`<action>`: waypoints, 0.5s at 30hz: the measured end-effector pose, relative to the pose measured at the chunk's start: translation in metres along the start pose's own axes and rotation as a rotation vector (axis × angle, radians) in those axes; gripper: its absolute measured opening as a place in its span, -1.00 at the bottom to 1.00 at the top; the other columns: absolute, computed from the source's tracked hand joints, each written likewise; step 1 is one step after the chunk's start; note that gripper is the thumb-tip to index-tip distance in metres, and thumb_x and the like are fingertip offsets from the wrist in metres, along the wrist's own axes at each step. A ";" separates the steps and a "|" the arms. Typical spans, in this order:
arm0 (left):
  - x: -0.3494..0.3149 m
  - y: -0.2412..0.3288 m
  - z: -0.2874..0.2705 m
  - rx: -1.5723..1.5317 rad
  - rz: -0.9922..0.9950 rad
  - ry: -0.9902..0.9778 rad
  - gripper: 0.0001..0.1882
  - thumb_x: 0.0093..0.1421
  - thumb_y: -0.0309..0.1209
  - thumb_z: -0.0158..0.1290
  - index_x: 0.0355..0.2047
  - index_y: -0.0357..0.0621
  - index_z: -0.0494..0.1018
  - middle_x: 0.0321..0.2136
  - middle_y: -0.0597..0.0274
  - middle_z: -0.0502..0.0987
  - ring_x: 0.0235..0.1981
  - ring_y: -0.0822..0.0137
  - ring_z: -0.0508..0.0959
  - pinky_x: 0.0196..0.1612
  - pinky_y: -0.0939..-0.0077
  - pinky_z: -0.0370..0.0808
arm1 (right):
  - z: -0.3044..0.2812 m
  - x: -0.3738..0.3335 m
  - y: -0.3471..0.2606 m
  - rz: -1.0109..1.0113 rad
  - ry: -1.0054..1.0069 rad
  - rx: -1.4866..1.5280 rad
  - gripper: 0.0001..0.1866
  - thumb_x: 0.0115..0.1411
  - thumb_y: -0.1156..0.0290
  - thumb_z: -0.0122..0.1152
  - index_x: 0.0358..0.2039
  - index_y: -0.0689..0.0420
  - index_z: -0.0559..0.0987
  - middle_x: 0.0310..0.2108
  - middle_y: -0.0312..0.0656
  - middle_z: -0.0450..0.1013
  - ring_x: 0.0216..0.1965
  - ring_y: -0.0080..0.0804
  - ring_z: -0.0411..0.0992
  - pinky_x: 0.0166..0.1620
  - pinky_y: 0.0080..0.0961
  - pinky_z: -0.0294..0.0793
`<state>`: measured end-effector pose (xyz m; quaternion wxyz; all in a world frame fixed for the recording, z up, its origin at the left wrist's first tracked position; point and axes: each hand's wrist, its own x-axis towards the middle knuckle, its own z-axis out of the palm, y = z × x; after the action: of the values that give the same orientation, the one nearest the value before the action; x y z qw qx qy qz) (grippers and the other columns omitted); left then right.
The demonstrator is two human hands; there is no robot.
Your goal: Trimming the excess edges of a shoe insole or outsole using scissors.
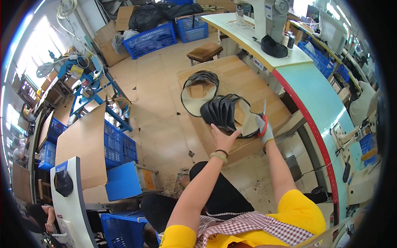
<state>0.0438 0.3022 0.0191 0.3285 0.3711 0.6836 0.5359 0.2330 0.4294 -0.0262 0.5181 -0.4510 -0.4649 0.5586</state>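
Note:
A fanned stack of black shoe uppers with cream linings [219,111] lies on a cardboard-covered surface before me. My left hand [223,139], bare with a band at the wrist, grips the stack's near edge, thumb and fingers apart around it. At the stack's right end is my right hand [266,130] in a pale glove, closed on red-handled scissors [264,120] whose blades point away from me. Its gloved fingers also touch the cream lining; some fingertips are hidden. Just beyond, a second bundle of black uppers [200,94] rests against the first.
A sewing machine [269,18] stands on a bench at the far right, a black upper [273,46] beside it. A brown stool [204,52] is behind the cardboard. Blue crates [151,40] line the back; a blue metal stand [99,95] is left. Another person [45,219] sits lower left.

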 end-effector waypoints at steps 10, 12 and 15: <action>0.046 -0.012 0.018 -0.066 -0.033 0.444 -0.12 -0.14 -0.71 -0.12 0.28 -0.01 0.08 0.20 -0.28 0.14 0.14 -0.18 0.28 0.17 0.19 0.26 | 0.008 -0.020 -0.003 0.239 0.005 0.446 -0.67 0.27 0.15 0.06 -0.08 0.09 0.43 -0.36 -0.27 0.44 -0.40 -0.48 0.44 -0.28 -0.50 0.47; 0.055 -0.019 0.001 -0.205 0.013 0.407 -0.21 -0.14 -0.72 -0.17 0.21 -0.10 0.24 0.07 -0.21 0.36 0.08 -0.09 0.39 0.16 0.29 0.29 | 0.010 -0.028 -0.007 0.275 -0.038 0.520 -0.61 0.28 0.06 0.03 -0.03 0.04 0.38 -0.39 -0.22 0.45 -0.40 -0.39 0.46 -0.29 -0.40 0.51; 0.049 -0.017 -0.012 -0.179 0.056 0.298 -0.23 -0.17 -0.79 -0.24 0.17 -0.25 0.30 0.02 -0.16 0.44 0.03 0.15 0.47 0.13 0.50 0.27 | -0.004 -0.032 -0.003 0.174 -0.085 0.592 -0.61 0.28 0.01 0.01 -0.07 0.02 0.39 -0.41 -0.25 0.45 -0.39 -0.41 0.45 -0.27 -0.39 0.52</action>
<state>0.0060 0.3362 0.0026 0.2402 0.2760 0.6636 0.6525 0.2390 0.3978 -0.0229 0.5573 -0.2950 -0.2630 0.7302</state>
